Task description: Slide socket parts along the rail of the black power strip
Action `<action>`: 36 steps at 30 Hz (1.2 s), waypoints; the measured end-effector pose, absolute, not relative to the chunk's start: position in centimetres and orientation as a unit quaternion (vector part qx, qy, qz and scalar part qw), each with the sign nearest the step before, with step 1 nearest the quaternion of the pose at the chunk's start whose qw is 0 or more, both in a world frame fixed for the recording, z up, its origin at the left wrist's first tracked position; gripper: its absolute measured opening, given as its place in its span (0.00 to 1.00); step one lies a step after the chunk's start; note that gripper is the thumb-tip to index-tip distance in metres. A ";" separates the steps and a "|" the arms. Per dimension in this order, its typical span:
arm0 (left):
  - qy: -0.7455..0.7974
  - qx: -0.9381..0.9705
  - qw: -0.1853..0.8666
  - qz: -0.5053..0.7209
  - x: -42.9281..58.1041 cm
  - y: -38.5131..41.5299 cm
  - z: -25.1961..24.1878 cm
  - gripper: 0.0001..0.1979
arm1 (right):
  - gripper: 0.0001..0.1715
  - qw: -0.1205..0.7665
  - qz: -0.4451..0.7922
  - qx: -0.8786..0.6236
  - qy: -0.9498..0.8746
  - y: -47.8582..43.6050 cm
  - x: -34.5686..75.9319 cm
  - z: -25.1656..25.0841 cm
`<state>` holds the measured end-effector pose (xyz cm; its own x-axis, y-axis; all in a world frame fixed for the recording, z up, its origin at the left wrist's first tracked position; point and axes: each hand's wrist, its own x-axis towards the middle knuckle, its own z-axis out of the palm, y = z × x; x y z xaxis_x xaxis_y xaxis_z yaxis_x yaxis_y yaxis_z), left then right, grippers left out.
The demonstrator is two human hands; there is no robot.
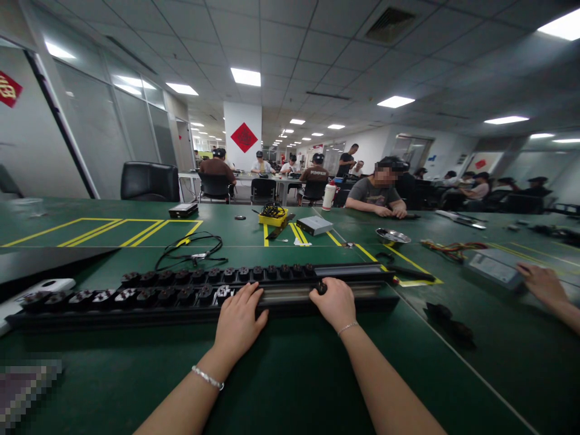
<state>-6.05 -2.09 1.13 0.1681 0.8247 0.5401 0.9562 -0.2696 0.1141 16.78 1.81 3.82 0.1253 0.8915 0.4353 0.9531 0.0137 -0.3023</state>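
A long black power strip point(136, 315) lies across the green table in front of me. Several socket modules, mostly black, fill its left part; the right part is an open metal-lined channel. My left hand point(238, 314) lies across the strip at the end of the socket row, fingers over a white-and-black socket point(223, 292) and thumb against the near wall. At the open channel, my right hand point(334, 302) pinches a small black socket module point(321, 288), mostly hidden by the fingers. Right behind is a second black strip point(348, 270), also with a row of sockets.
Beyond the strips are a black cable point(199, 256), a yellow box point(273, 217), a grey metal box point(315, 225) and a metal bowl point(393, 235). At right, another person's hand point(544, 284) touches a power supply point(493, 267). A person point(378, 187) sits across the table.
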 end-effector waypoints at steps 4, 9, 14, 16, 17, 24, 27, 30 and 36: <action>-0.589 -0.753 0.127 -0.263 -6.0 -2.1 1.2 0.19 | 0.07 0.277 -0.052 -0.702 -0.654 1.7 16.7 3.9; -0.590 -0.753 0.123 -0.264 -6.0 -2.2 1.3 0.19 | 0.08 0.283 -0.047 -0.702 -0.652 1.8 16.7 3.8; -0.590 -0.752 0.120 -0.270 -6.1 -2.1 1.2 0.19 | 0.08 0.276 -0.049 -0.702 -0.655 1.7 16.9 3.9; -0.590 -0.752 0.119 -0.269 -6.1 -2.1 1.1 0.20 | 0.08 0.268 -0.042 -0.700 -0.661 1.7 17.1 3.9; -0.590 -0.752 0.119 -0.269 -6.0 -2.1 1.1 0.20 | 0.09 0.266 -0.037 -0.697 -0.664 1.7 17.3 3.9; -0.590 -0.751 0.120 -0.271 -6.0 -2.2 1.2 0.21 | 0.12 0.268 -0.021 -0.683 -0.679 1.9 18.2 3.8; -0.590 -0.750 0.119 -0.273 -6.0 -2.2 1.3 0.21 | 0.11 0.269 -0.028 -0.687 -0.674 1.9 18.1 3.8; -0.592 -0.751 0.117 -0.268 -6.0 -2.2 1.2 0.21 | 0.11 0.266 -0.028 -0.692 -0.671 1.8 17.9 3.9; -0.590 -0.751 0.119 -0.270 -6.1 -2.0 0.9 0.21 | 0.11 0.278 -0.035 -0.687 -0.670 1.8 17.9 3.8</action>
<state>-6.05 -2.01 0.93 0.1575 0.8226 0.5464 0.9511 -0.2752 0.1402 17.89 1.83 3.79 0.0986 0.9016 0.4213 0.9407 0.0537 -0.3351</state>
